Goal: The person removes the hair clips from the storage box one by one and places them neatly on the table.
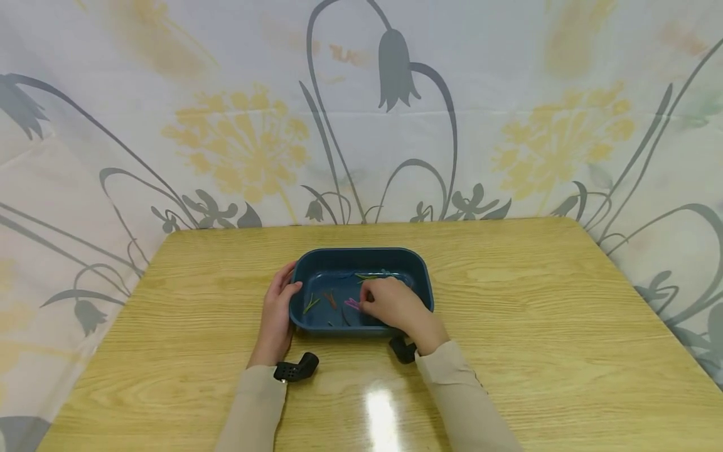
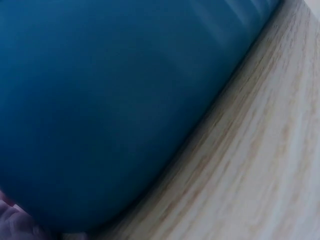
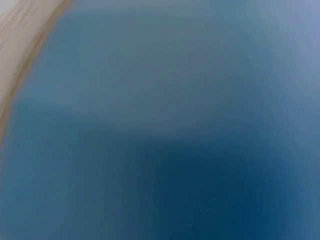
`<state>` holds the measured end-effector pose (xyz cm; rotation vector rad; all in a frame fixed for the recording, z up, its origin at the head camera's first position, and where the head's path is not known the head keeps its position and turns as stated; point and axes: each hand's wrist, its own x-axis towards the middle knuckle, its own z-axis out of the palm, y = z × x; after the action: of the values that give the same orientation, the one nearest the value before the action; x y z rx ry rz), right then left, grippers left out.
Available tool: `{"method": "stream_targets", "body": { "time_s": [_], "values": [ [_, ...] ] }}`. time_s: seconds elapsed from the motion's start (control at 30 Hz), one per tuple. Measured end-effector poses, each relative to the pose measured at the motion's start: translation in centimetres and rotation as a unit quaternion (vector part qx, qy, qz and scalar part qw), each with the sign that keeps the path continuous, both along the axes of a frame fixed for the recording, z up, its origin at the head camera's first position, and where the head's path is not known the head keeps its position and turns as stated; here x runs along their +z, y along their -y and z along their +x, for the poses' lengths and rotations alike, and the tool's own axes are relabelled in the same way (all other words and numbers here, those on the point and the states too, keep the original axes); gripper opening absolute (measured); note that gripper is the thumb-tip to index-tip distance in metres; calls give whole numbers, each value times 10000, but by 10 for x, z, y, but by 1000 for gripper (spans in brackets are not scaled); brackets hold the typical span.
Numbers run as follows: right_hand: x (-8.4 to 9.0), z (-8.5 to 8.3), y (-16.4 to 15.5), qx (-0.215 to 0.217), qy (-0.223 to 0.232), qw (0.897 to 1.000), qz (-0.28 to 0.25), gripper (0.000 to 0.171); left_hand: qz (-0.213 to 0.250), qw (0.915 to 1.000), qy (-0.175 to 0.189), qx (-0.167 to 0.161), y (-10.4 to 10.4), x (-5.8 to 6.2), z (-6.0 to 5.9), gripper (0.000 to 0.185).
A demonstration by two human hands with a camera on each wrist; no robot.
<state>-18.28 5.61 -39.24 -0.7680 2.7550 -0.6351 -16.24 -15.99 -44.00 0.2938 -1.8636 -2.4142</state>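
1. Sleeves and two wrist cameras lie nearest; beyond them the left hand [image 1: 277,314] grips the dark blue tray's [image 1: 420,267] left rim, thumb curled over the edge, steadying it on the wooden bench [image 1: 536,314]
2. Inside the tray, the right hand [image 1: 392,302] bends its fingers onto a pink stick [image 1: 353,304] among green and brown sticks; whether the grip has closed cannot be told
3. Judged risk: the thin stick lies flat on the smooth floor, so fingertips could slide off it, or scatter its neighbours

Dark blue tray [image 1: 420,276], pale wood-grain table [image 1: 536,314], floral curtain [image 1: 237,125] (yellow, grey).
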Motion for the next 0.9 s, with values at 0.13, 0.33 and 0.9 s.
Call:
{"method": "stream_targets", "body": {
  "time_s": [0.13,0.33,0.9],
  "values": [
    [6,3,3,78,-158,9997,-184,8,5,10000,7,58,0,1,0,41],
    [9,7,6,122,-583,9977,-321,15,79,9999,-61,-7,3,2,-1,41],
    [20,11,2,-94,-901,9952,-373,14,-458,9984,-20,-322,11,3,3,49]
  ]
}}
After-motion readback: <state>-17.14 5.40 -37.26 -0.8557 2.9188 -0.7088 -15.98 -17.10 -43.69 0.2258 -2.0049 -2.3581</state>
